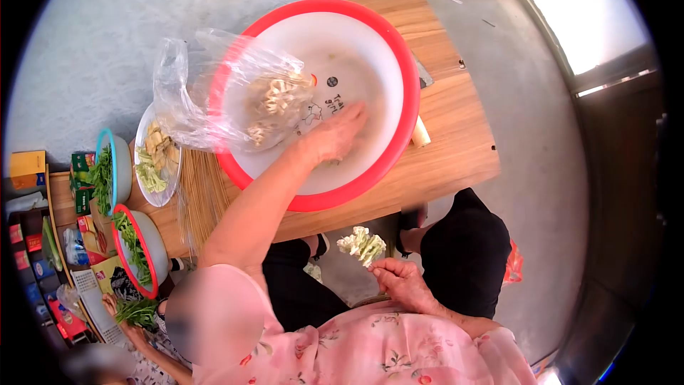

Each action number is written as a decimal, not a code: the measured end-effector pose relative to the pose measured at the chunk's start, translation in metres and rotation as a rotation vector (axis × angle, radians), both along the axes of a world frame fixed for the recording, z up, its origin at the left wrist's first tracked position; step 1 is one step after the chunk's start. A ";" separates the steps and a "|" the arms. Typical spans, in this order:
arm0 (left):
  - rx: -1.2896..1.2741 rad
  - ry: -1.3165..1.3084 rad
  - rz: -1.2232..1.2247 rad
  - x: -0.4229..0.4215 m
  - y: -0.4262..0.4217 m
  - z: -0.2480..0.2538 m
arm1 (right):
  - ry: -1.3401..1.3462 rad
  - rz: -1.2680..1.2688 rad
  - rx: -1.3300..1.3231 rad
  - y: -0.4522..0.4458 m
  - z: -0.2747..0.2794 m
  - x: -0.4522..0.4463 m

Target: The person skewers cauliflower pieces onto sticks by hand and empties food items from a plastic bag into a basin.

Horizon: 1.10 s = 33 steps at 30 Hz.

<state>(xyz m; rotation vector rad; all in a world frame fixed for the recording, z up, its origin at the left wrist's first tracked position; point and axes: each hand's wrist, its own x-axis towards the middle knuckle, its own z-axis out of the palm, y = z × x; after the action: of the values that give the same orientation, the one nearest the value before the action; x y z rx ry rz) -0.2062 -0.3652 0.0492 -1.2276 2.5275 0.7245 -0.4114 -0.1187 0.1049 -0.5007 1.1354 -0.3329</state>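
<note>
My left hand (335, 134) reaches down into a big white basin (318, 6) with a red rim. Its fingers are smeared by motion, so whether they hold anything is unclear. A clear plastic bag (189, 110) with pale pieces inside lies over the basin's left side. Above my lap, my right hand (402, 281) is closed on a skewer of cauliflower (362, 245), with the pale florets just beyond my fingertips. Bundled thin sticks (201, 203) lie on the wooden table (456, 117), left of the basin.
An oval white plate (173, 180) holds cauliflower and tan slices. Two bowls of greens, one blue-rimmed (107, 132) and one red-rimmed (155, 286), stand further left. Another person's hand (114, 306) is near leafy greens (137, 312). A pale stick-like piece (420, 132) lies beside the basin.
</note>
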 end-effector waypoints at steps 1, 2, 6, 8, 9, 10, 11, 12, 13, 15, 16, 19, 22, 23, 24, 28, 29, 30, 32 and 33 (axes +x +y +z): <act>-0.003 -0.007 0.002 0.011 0.011 0.013 | -0.007 0.002 -0.003 -0.001 -0.001 0.000; 0.173 0.033 0.071 0.022 0.021 0.032 | 0.011 0.027 -0.014 -0.001 -0.002 0.001; 0.061 0.164 0.345 0.045 0.020 0.027 | 0.003 0.055 -0.107 0.004 -0.005 0.008; -0.065 0.159 0.306 0.044 0.009 0.014 | 0.008 0.072 -0.103 0.003 -0.006 0.009; -0.195 0.153 0.264 0.042 0.010 0.008 | 0.012 0.088 -0.102 0.005 -0.006 0.009; -0.110 0.098 0.220 0.040 0.013 0.002 | 0.022 0.081 -0.101 0.006 -0.006 0.009; -0.108 0.098 0.221 0.033 0.019 0.005 | 0.022 0.083 -0.099 0.005 -0.005 0.009; 0.386 0.372 0.663 0.024 0.028 0.015 | 0.022 0.065 -0.095 0.005 -0.004 0.009; 0.895 0.638 1.093 0.019 0.034 0.026 | 0.020 0.047 -0.089 0.006 -0.003 0.010; 0.593 0.348 0.755 0.029 0.040 0.052 | 0.007 0.040 -0.086 0.009 -0.006 0.009; 0.290 0.073 0.407 0.038 0.041 0.059 | 0.023 0.055 -0.078 0.007 -0.004 0.009; -0.134 0.055 0.316 0.073 0.048 0.032 | 0.046 0.080 -0.067 0.007 -0.003 0.007; -0.005 -0.172 0.385 0.069 0.055 0.023 | 0.049 0.096 -0.045 0.005 -0.001 0.008; -0.003 -0.173 0.384 0.065 0.055 0.023 | 0.051 0.098 -0.031 0.006 0.000 0.008; 0.148 -0.009 0.443 0.058 0.053 0.024 | 0.053 0.094 -0.031 0.008 -0.002 0.008; 0.110 0.060 0.471 0.043 0.055 0.015 | 0.029 0.065 -0.086 0.008 -0.003 0.007; 0.113 0.058 0.471 0.047 0.055 0.013 | 0.040 0.066 -0.052 0.007 -0.002 0.007; 0.085 0.084 0.489 0.052 0.056 0.012 | 0.039 0.067 -0.048 0.008 -0.003 0.007; 0.058 0.111 0.506 0.049 0.055 0.016 | 0.026 0.054 -0.090 0.009 -0.004 0.006; 0.103 0.127 0.495 0.041 0.054 0.026 | 0.026 0.052 -0.087 0.009 -0.005 0.007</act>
<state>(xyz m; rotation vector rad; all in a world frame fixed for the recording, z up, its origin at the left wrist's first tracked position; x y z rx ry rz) -0.1652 -0.3111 0.0752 -1.8464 2.2542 1.0511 -0.4048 -0.1095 0.1003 -0.6121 1.1349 -0.3326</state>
